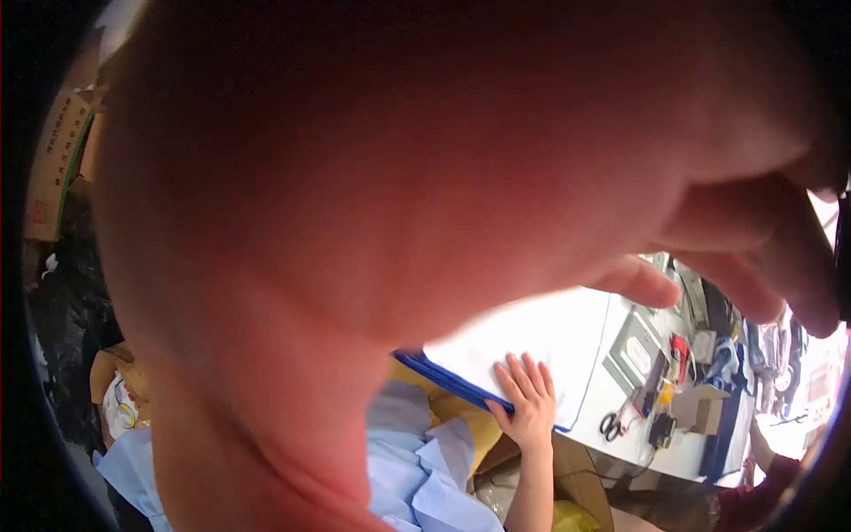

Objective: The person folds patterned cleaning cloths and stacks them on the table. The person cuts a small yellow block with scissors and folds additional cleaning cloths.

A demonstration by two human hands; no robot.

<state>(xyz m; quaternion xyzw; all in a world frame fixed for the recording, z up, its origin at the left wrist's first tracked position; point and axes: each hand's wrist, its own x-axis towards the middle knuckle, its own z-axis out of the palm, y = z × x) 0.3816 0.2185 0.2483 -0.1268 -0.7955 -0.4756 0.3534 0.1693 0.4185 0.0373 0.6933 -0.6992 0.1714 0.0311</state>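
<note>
My left hand (425,204) is very close to the camera and fills most of the view. Its forearm rises from the lower left, and its fingers hang loosely bent and apart at the right. No object shows between them. My right hand (529,408) lies palm down with spread fingers on a white sheet-like thing with a blue edge (541,341). Its thumb rests at the near blue border. Much of the white thing is hidden behind my left hand, so its material is hard to tell.
On the white table (589,417) are black-handled scissors (610,426), a grey-green panel (633,355), a small black box (662,432) with a cable, and mixed small items. Light blue cloth (417,479) is below. A cardboard box (58,168) stands left. Another person's dark red sleeve (767,496) shows lower right.
</note>
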